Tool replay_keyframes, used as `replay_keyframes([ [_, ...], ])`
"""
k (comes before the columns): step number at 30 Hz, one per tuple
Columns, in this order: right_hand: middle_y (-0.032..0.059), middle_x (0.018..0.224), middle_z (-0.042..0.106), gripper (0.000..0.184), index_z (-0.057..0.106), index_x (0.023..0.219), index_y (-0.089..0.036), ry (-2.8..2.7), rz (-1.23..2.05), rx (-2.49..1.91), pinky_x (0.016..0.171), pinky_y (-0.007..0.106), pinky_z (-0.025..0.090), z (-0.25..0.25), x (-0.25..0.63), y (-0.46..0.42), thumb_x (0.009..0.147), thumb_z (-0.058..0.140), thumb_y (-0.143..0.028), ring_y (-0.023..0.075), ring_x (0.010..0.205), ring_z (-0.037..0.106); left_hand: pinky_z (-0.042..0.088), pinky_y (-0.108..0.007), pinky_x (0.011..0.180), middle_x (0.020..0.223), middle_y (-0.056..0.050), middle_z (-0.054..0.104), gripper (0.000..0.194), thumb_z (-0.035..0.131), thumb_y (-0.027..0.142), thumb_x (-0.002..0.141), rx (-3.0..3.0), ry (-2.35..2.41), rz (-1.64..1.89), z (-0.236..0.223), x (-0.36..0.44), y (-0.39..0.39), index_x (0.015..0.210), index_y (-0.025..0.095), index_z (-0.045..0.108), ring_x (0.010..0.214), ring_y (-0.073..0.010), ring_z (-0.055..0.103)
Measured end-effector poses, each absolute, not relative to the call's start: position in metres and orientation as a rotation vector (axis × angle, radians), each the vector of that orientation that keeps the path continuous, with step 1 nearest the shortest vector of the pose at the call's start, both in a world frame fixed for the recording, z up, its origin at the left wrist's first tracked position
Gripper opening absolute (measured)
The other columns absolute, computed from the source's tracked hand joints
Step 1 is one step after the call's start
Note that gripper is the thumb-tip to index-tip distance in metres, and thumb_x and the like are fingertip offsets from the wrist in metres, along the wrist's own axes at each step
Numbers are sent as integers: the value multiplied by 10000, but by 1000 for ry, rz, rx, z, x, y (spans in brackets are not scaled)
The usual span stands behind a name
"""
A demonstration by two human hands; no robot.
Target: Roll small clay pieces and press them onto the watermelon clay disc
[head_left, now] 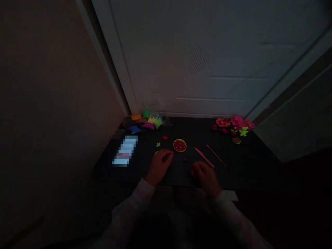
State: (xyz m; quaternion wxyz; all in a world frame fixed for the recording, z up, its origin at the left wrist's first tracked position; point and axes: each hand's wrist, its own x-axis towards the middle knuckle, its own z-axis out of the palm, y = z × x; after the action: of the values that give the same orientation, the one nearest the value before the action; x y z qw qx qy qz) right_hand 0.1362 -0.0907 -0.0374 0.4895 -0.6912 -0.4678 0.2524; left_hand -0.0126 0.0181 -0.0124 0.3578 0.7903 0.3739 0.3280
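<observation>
Dim light leaves much of the detail lost. My left hand (159,166) is over the table's front part, thumb and fingers drawn together; whatever they may hold is hidden. Just beyond its fingertips lies a small round clay pizza (180,145) with a yellow rim and red top. My right hand (205,175) is closed with curled fingers near the front edge, its contents too dark to make out. A small red clay piece (185,159) sits between the hands. Beside the right hand lie a pink plastic clay knife (204,157) and a thin pink stick tool (216,155).
On the dark table (243,166), bagged coloured clay (149,121) stands back left, near a blurred bright phone-like rectangle (125,151). Small green (158,144) and red (165,137) clay bits lie behind my left hand. Colourful clay figures (237,125) cluster back right, before a white door (160,69).
</observation>
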Motion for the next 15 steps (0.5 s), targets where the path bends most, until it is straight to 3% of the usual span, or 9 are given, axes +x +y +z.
replay_keyframes([
  [4,24,736,617,192,600,762,-197,-1155,593,-1642,645,272,427,-37,137,-88,750,499,-360,159,714,568,441,-241,702,845,-32,620,158,479,230,762,1979,935,848,-25,-7,6,810,165,615,799,-134,567],
  [7,36,832,604,161,610,726,-209,-1162,563,-1619,744,297,412,-39,139,-87,696,565,-361,177,826,548,441,-255,707,820,-37,618,165,466,234,769,1939,946,863,-31,-8,7,780,160,614,785,-139,567],
  [12,-2,642,570,172,548,641,-205,-1087,554,-1678,571,272,419,-43,139,-90,647,617,-362,153,618,532,437,-274,728,816,-37,617,162,474,243,764,1905,944,865,-33,-11,8,766,167,616,786,-145,565],
  [15,-8,571,566,202,554,609,-202,-1082,593,-1691,525,251,411,-40,137,-91,700,552,-382,139,561,528,438,-281,734,817,-35,617,155,476,240,760,1891,944,863,-34,-10,8,766,173,616,790,-147,563],
])
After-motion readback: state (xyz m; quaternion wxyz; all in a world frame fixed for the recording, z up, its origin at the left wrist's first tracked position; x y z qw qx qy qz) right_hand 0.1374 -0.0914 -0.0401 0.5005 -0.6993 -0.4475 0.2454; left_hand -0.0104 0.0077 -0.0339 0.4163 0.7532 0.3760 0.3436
